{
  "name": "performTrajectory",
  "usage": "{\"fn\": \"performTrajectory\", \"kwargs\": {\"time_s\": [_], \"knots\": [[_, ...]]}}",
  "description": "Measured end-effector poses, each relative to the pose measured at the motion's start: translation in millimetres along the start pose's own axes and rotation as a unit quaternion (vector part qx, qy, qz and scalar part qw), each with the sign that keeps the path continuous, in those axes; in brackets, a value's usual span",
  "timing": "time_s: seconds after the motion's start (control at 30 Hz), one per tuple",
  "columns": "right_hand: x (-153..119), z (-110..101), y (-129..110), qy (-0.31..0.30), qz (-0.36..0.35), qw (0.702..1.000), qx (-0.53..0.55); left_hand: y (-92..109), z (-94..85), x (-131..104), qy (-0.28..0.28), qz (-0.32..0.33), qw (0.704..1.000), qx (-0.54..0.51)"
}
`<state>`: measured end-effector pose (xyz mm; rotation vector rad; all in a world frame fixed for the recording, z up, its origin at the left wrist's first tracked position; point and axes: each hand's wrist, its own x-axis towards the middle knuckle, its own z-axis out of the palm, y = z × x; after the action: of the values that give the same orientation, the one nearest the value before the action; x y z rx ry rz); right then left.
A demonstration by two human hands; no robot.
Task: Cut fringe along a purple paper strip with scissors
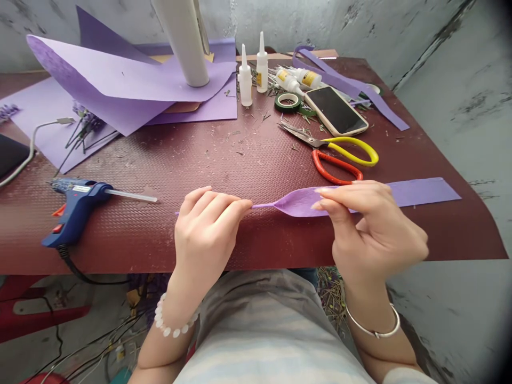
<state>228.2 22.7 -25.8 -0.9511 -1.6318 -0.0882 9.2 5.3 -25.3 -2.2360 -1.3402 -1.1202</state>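
A purple paper strip stretches left to right near the table's front edge. Its left part is twisted into a thin cord, and it widens into a curled, flat band between my hands. My left hand is closed over the twisted part, with the thumb and forefinger pinching where the cord comes out; a short tip shows past its left side. With thumb and forefinger my right hand pinches the wide part of the strip. Just beyond the right hand lie scissors with one yellow and one red handle.
A blue glue gun with a glue stick lies at left. Purple sheets sit behind it under a white cylinder. Small glue bottles, green tape, a phone and another purple strip lie at the back right.
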Motion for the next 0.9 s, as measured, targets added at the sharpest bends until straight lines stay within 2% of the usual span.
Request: {"fn": "performTrajectory", "kwargs": {"time_s": [0.13,0.27,0.33,0.43,0.73,0.9], "knots": [[2.5,-0.4,0.9,-0.075,-0.014,0.997,-0.026,1.4,-1.5,-0.2,-0.003,0.000,1.000,0.001],[5.1,2.7,2.0,-0.218,-0.075,0.973,-0.011,2.4,-2.7,-1.1,-0.004,0.008,1.000,-0.015],[4.9,5.1,3.0,-0.261,-0.100,0.960,-0.011,2.3,-3.2,-1.1,-0.002,0.018,1.000,-0.019],[3.8,7.3,4.5,-0.261,-0.101,0.960,-0.023,1.6,-3.9,-1.2,0.001,0.028,0.999,-0.025],[5.3,6.3,4.4,-0.252,-0.084,0.964,-0.032,1.7,-4.9,-3.2,-0.004,0.005,1.000,-0.022],[4.3,10.5,0.8,-0.243,-0.115,0.963,-0.031,10.0,-3.2,2.6,-0.060,0.001,0.997,-0.041]]}}
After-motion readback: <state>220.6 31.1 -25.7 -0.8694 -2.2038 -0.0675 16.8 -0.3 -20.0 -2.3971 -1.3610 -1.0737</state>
